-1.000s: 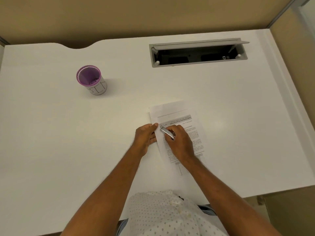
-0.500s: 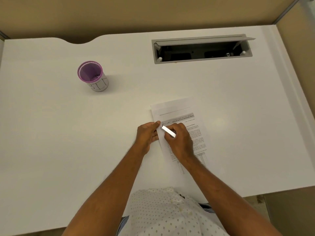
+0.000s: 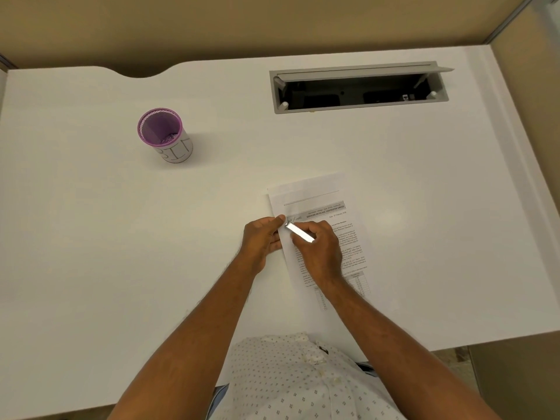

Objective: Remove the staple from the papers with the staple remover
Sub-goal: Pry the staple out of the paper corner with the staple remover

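Note:
Printed papers (image 3: 321, 204) lie tilted on the white desk (image 3: 91, 237) in front of me. My right hand (image 3: 318, 253) grips a slim silver staple remover (image 3: 300, 233), its tip pointing up-left at the papers' left edge near the header. My left hand (image 3: 263, 241) presses on that left edge, thumb and fingers pinched beside the tool's tip. The staple itself is too small to make out.
A purple-rimmed mesh cup (image 3: 165, 136) stands at the back left with small metal bits inside. An open grey cable tray (image 3: 360, 87) is set into the desk at the back right. The desk's right edge lies beyond the papers.
Both hands stay at the papers' left edge with only slight shifts. The view has moved a little as my head shifted.

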A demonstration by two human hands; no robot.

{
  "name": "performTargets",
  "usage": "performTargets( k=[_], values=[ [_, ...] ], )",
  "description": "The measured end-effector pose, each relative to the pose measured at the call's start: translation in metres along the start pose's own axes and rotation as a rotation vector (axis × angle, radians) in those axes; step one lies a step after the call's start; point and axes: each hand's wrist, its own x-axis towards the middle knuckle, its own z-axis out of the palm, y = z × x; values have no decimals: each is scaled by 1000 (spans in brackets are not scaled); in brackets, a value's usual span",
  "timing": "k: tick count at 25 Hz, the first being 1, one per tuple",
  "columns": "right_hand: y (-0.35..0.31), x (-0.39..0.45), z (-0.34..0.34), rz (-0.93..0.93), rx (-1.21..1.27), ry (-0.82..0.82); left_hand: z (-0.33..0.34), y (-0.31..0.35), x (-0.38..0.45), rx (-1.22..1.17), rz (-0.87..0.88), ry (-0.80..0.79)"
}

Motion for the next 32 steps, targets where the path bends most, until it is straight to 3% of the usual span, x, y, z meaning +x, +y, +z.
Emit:
performTargets(
  k=[18, 32],
  values=[
    [-2, 0, 7, 95, 116, -12, 0, 4, -3, -32, -23, -14],
    [-10, 7, 18, 127, -78, 24, 5, 6, -8, -25, -16, 41]
  ],
)
